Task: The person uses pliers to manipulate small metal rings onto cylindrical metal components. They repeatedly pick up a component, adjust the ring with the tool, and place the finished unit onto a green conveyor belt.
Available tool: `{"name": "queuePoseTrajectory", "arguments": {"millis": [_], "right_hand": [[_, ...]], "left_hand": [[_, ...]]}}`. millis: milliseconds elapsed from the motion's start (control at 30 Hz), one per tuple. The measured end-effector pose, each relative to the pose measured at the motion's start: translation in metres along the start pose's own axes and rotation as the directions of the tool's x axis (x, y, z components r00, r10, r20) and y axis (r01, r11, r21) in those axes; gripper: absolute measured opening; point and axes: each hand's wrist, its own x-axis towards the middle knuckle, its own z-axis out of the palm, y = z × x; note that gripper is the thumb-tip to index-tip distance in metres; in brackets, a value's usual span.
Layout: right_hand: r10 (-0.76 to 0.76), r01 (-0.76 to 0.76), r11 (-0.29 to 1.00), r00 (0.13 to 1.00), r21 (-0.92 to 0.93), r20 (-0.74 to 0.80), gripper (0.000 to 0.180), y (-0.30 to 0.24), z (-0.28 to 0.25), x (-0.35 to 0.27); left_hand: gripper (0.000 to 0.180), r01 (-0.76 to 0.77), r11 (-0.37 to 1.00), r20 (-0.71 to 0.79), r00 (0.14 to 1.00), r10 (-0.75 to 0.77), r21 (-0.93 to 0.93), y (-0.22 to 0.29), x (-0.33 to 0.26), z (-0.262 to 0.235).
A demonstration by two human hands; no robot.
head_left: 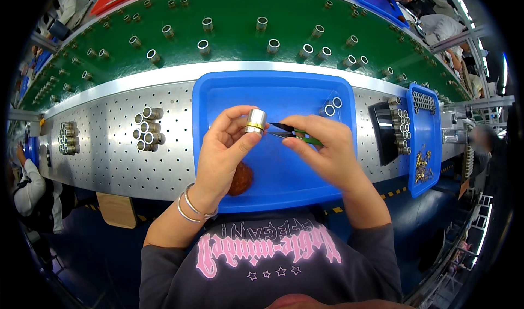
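Note:
Over a blue tray (273, 76), my left hand (218, 150) grips a short silver metal sleeve (255, 118) between thumb and fingers. A yellowish band runs round the sleeve's lower part. My right hand (333, 150) is closed on small snips (285, 128) with dark pointed blades and green handles. Their tips point left, close beside the sleeve; whether they touch it I cannot tell. A reddish-brown round lump (240, 179) lies in the tray, partly behind my left wrist. Two more metal sleeves (329, 110) stand in the tray's far right corner.
Beyond the tray runs a green conveyor belt (234, 36) bearing many upright sleeves. Sleeve clusters (146, 129) stand on the perforated metal bench (174, 161) to the left. Rightward are a black tray (382, 134), more sleeves (403, 124) and a blue tray with small brass-coloured parts (423, 167).

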Motion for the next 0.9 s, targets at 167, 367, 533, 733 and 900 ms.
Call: {"name": "queuePoseTrajectory", "arguments": {"millis": [167, 367, 533, 733, 900], "right_hand": [[0.058, -0.057, 0.994, 0.998, 0.093, -0.007, 0.017, -0.0028, 0.0073, 0.0016], [0.056, -0.055, 0.991, 0.998, 0.118, -0.004, 0.015, 0.0018, 0.0111, 0.0009], [0.076, -0.077, 0.988, 0.997, 0.134, 0.014, 0.016, 0.0023, 0.0095, 0.0002], [0.069, -0.069, 0.988, 0.998, 0.138, 0.004, 0.015, 0.0020, 0.0099, -0.0001], [0.087, -0.090, 0.986, 0.996, 0.137, 0.030, 0.015, 0.0011, 0.0082, 0.0002]], "left_hand": [[0.044, -0.016, 0.999, 0.004, 1.000, 0.016, 0.032, 0.0030, -0.0024, 0.0006], [0.049, -0.027, 0.997, 0.006, 1.000, 0.027, 0.066, 0.0013, -0.0029, -0.0011], [0.049, -0.031, 0.997, 0.019, 0.999, 0.030, 0.074, 0.0013, -0.0030, -0.0003], [0.050, -0.039, 0.997, 0.030, 0.999, 0.037, 0.073, 0.0000, -0.0028, -0.0012], [0.050, -0.041, 0.996, 0.031, 0.999, 0.039, 0.073, -0.0003, -0.0030, -0.0008]]}}
